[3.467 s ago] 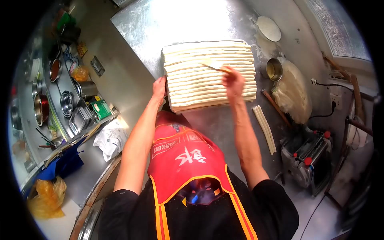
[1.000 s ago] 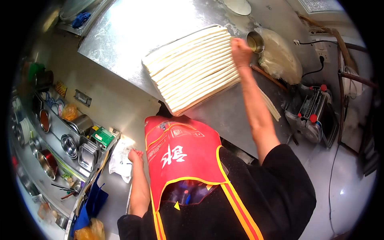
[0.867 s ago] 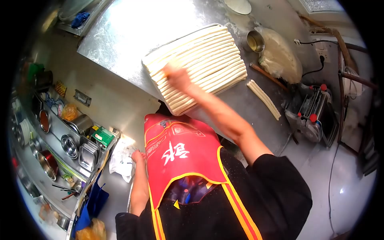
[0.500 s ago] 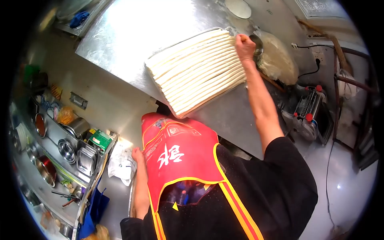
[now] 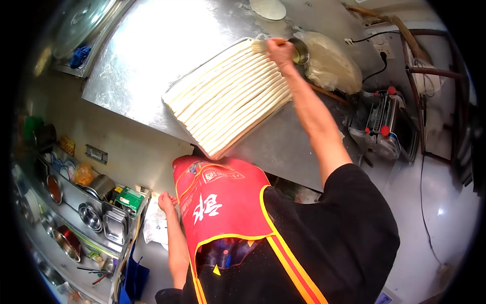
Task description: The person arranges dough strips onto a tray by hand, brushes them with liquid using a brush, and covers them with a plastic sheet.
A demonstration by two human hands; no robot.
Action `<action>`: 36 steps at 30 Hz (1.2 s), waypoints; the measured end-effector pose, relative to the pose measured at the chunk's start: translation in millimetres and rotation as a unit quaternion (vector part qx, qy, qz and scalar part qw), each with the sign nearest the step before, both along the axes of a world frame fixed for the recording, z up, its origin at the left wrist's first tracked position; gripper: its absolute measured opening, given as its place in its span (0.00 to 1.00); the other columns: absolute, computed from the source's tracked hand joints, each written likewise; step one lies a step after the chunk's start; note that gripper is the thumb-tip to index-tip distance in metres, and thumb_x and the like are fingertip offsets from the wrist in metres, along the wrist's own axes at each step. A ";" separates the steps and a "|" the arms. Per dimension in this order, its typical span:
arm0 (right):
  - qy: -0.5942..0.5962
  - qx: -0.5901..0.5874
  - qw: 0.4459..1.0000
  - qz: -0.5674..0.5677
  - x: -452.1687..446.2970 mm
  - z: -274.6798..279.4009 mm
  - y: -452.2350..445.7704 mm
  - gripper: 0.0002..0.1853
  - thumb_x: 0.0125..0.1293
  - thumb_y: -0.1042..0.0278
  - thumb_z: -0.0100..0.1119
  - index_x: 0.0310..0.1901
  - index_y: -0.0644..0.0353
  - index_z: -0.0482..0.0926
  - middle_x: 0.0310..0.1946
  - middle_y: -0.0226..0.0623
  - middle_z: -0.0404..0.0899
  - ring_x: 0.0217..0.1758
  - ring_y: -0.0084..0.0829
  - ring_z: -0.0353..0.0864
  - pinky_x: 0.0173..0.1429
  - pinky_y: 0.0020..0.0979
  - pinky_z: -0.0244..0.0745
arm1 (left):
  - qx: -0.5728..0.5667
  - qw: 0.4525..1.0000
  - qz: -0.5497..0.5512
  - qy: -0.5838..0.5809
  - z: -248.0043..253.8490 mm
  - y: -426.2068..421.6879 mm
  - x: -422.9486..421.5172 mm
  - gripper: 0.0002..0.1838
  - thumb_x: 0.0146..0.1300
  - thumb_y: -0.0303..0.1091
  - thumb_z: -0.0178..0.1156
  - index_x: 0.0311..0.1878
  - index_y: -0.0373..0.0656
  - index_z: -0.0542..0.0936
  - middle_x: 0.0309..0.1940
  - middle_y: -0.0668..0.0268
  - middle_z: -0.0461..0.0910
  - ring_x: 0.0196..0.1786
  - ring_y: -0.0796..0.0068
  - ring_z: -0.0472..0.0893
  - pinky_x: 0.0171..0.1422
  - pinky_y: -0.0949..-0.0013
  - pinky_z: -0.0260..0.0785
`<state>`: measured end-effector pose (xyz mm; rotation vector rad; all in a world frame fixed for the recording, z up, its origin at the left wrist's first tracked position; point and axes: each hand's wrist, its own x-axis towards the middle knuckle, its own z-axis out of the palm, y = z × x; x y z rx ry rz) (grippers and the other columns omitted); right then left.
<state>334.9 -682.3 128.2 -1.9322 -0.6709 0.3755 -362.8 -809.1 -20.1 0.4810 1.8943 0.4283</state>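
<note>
My right hand (image 5: 281, 53) is closed around a pastry brush with a wooden handle. The brush's pale bristles (image 5: 260, 46) are at the far right end of long pale dough strips (image 5: 228, 96), laid side by side on a rectangular tray (image 5: 178, 121). Just right of that hand stands a small metal cup (image 5: 300, 51), partly hidden by it. Low beside the red apron (image 5: 223, 197), my left hand (image 5: 167, 201) hangs with curled fingers; I see nothing in it. It is in front of a white bag (image 5: 156, 223).
The metal table (image 5: 152, 66) bears the tray. Behind the cup lies a plastic-covered pale mass (image 5: 331, 63), and a round pale disc (image 5: 268, 8) is farther back. A machine with red knobs (image 5: 382, 121) stands right. Shelves at left hold metal bowls (image 5: 90, 217) and trays (image 5: 115, 226).
The whole view has shifted, so the table and tray appear farther left. My right hand stays at the strips' far right end with the brush. My left hand sits slightly farther from the apron.
</note>
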 end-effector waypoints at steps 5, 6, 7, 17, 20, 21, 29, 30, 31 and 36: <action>-0.351 -0.009 0.929 0.117 -35.1 9.1 -54.1 0.08 0.65 0.67 0.59 0.32 0.61 0.82 0.19 0.36 0.81 0.19 0.26 0.81 0.23 0.27 0.74 | 0.075 0.980 -0.147 0.113 -50.3 -56.5 -34.2 0.12 0.60 0.34 0.62 0.41 0.36 0.81 0.26 0.61 0.81 0.27 0.70 0.79 0.34 0.68 0.73; -0.474 -0.125 0.856 0.163 -74.4 -14.4 -59.1 0.10 0.63 0.73 0.52 0.24 0.57 0.76 0.20 0.36 0.77 0.20 0.34 0.80 0.24 0.32 0.76 | 0.070 0.974 -0.182 0.113 -95.6 -79.9 -63.0 0.13 0.58 0.35 0.63 0.40 0.35 0.82 0.29 0.60 0.83 0.31 0.68 0.80 0.40 0.67 0.73; -0.523 -0.156 0.814 0.198 -127.6 -46.1 -61.2 0.07 0.60 0.74 0.51 0.24 0.56 0.73 0.19 0.35 0.72 0.19 0.34 0.77 0.23 0.34 0.75 | 0.065 0.967 -0.218 0.113 -121.4 -93.0 -81.0 0.14 0.57 0.36 0.64 0.39 0.34 0.84 0.32 0.59 0.85 0.35 0.67 0.81 0.46 0.67 0.73; 0.210 0.167 0.939 0.215 -123.7 -55.3 -83.3 0.10 0.66 0.66 0.61 0.28 0.57 0.84 0.24 0.29 0.83 0.29 0.17 0.78 0.34 0.23 0.76 | 0.062 0.967 -0.203 0.142 -4.5 -66.3 10.9 0.11 0.61 0.34 0.62 0.41 0.38 0.80 0.24 0.62 0.80 0.24 0.72 0.78 0.29 0.70 0.71; -0.131 -0.014 0.991 0.035 -21.8 13.9 -121.5 0.07 0.65 0.69 0.61 0.34 0.61 0.86 0.27 0.35 0.87 0.28 0.21 0.84 0.33 0.25 0.79 | 0.028 0.989 -0.097 0.105 17.0 -78.9 27.5 0.09 0.62 0.33 0.60 0.41 0.39 0.77 0.21 0.65 0.77 0.18 0.78 0.73 0.18 0.75 0.63; -0.216 0.000 0.976 0.009 -19.8 15.6 -124.4 0.07 0.65 0.71 0.58 0.31 0.61 0.84 0.25 0.38 0.86 0.24 0.27 0.84 0.30 0.29 0.79 | 0.026 0.995 -0.060 0.079 18.6 -86.4 24.6 0.09 0.62 0.33 0.60 0.42 0.39 0.77 0.20 0.66 0.77 0.17 0.78 0.73 0.16 0.76 0.62; -0.031 0.096 0.907 0.409 -318.5 19.4 -110.1 0.04 0.59 0.68 0.62 0.35 0.57 0.81 0.23 0.47 0.79 0.29 0.47 0.80 0.38 0.42 0.77 | 0.116 0.919 -0.301 0.228 -25.0 -116.2 0.6 0.11 0.56 0.35 0.62 0.37 0.36 0.81 0.26 0.62 0.80 0.27 0.70 0.77 0.36 0.69 0.72; 0.047 0.058 0.912 0.404 -310.7 17.7 -111.8 0.06 0.61 0.65 0.62 0.36 0.57 0.82 0.26 0.44 0.81 0.31 0.43 0.82 0.38 0.38 0.77 | 0.095 0.947 -0.248 0.182 -1.9 -109.8 19.7 0.11 0.56 0.35 0.62 0.38 0.36 0.80 0.26 0.62 0.81 0.27 0.71 0.77 0.35 0.69 0.71; 0.124 0.021 0.910 0.396 -294.5 12.4 -106.3 0.08 0.63 0.63 0.63 0.38 0.56 0.84 0.28 0.41 0.84 0.33 0.38 0.84 0.39 0.35 0.78 | 0.094 0.947 -0.250 0.179 10.7 -108.9 26.4 0.11 0.56 0.35 0.62 0.38 0.36 0.80 0.26 0.62 0.81 0.27 0.71 0.77 0.35 0.69 0.71; 0.006 0.037 0.993 0.111 -65.1 5.1 -141.2 0.09 0.68 0.66 0.59 0.33 0.57 0.86 0.21 0.27 0.83 0.24 0.15 0.77 0.26 0.23 0.73 | 0.058 0.959 -0.218 0.173 9.9 -127.6 19.0 0.12 0.57 0.35 0.61 0.39 0.35 0.81 0.25 0.60 0.81 0.26 0.74 0.77 0.32 0.70 0.70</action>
